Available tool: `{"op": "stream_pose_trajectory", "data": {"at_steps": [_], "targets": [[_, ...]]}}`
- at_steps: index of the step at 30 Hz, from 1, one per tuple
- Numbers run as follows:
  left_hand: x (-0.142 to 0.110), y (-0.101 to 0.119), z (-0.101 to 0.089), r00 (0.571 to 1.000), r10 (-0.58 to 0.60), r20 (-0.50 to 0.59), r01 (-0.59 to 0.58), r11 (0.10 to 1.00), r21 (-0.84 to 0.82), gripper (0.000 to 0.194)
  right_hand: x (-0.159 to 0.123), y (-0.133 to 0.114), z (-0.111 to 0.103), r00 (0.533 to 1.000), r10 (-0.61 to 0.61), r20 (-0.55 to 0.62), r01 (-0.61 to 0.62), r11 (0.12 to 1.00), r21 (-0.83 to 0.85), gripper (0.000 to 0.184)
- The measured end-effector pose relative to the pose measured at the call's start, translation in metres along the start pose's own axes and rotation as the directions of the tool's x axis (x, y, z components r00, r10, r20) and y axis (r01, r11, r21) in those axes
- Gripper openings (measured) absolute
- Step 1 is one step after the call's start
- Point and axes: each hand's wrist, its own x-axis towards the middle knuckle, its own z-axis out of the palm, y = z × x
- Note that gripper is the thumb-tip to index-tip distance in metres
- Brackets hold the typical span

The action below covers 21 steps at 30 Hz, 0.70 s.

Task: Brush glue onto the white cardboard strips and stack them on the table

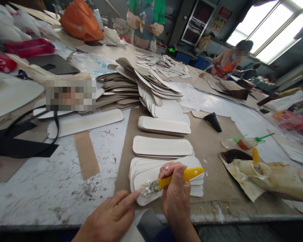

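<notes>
Wrapped in my right hand [177,195] is the yellow handle of a brush [148,187], its bristles clumped with whitish paste. The bristles rest on the left end of the top piece in a fanned pile of white, round-cornered strips [146,170]. My left hand [113,215] is at the lower left of this pile, index finger stretched out to the strip's edge beside the bristles. Its thumb side is partly hidden. Two neater stacks, a nearer one [163,146] and a farther one [164,125], lie behind the pile.
Large heaps of strips [121,89] stand farther back. At right are a black cone-shaped piece [213,121], small green-tipped bottles [244,143] and a stained container [280,173]. Black straps [22,146] lie left. Co-workers, one in a green top [159,10], work beyond.
</notes>
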Motion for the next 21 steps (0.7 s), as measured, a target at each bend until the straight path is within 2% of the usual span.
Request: {"op": "stream_pose_trajectory", "data": {"at_steps": [3,6,8,9,12,16,18,21], "targets": [[0.010,-0.005,-0.006,0.995,0.049,0.085,-0.050,0.999,0.013,0.036,0.000,0.000,-0.009,0.996,0.029,0.090,-0.010,0.979,-0.205,0.038],[0.014,-0.009,-0.008,0.992,0.077,0.104,-0.080,0.997,0.021,0.036,0.004,-0.013,-0.018,0.962,0.170,0.213,-0.063,0.899,-0.433,0.038],[0.013,-0.012,-0.007,0.990,0.101,0.094,-0.104,0.994,0.025,0.035,0.005,-0.022,-0.022,0.933,0.235,0.274,-0.072,0.865,-0.497,0.035],[0.012,-0.013,-0.005,0.990,0.110,0.087,-0.113,0.993,0.025,0.035,0.006,-0.025,-0.024,0.926,0.228,0.302,-0.045,0.859,-0.510,0.034],[0.009,-0.015,-0.001,0.994,0.101,0.052,-0.102,0.995,0.016,0.033,0.009,-0.027,-0.034,0.937,0.084,0.338,0.128,0.820,-0.558,0.029],[0.008,-0.017,0.005,0.998,0.061,-0.018,-0.062,0.998,-0.033,0.032,0.019,-0.026,-0.059,0.937,-0.154,0.315,0.334,0.668,-0.665,0.023],[0.008,-0.018,0.008,0.997,0.054,-0.054,-0.058,0.995,-0.078,0.034,0.023,-0.028,-0.068,0.936,-0.200,0.291,0.351,0.624,-0.699,0.023],[0.006,-0.022,0.015,0.993,0.053,-0.102,-0.068,0.987,-0.148,0.035,0.019,-0.032,-0.067,0.959,-0.192,0.206,0.282,0.665,-0.691,0.026]]}}
